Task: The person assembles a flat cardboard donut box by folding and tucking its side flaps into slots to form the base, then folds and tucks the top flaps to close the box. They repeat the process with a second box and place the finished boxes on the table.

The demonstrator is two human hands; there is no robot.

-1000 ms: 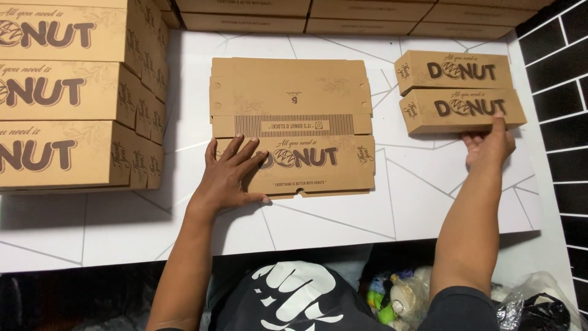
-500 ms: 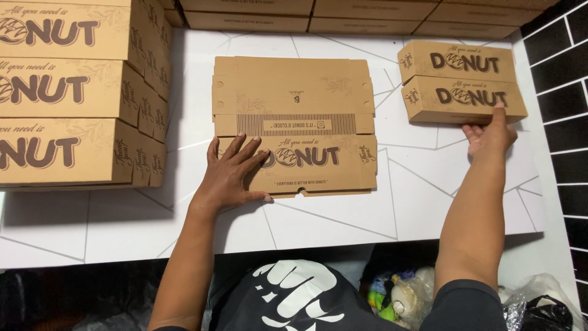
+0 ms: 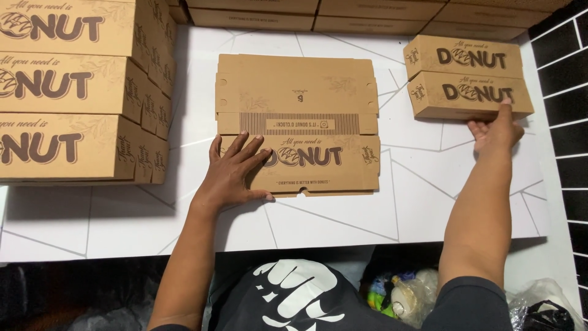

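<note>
The left hand (image 3: pixel 233 171) lies flat, fingers spread and released, pressing down on the near panel of the flat unfolded brown cardboard donut box (image 3: pixel 297 122) in the middle of the white bench with thin grey lines (image 3: pixel 380 208). Nothing is gripped there; the palm just pins the blank in place. Over on the far side, the right hand (image 3: pixel 496 129) reaches out with its fingers extended, the tips touching the front face of the lower of two finished brown cardboard boxes stacked one on the other (image 3: pixel 468 76). It is an open-handed contact against the stack, not a clasp around it.

To my eye the step in hand is squaring the finished pair while the next blank waits under the left palm. The move after that would call for both hands on the blank, lifting its side flaps along the creases while the base stays flat.

A tall pile of brown printed cardboard boxes (image 3: pixel 73 92) stands at the left edge of the bench, well apart from the blank. Below the bench edge sit crumpled plastic bags (image 3: pixel 404 294).
</note>
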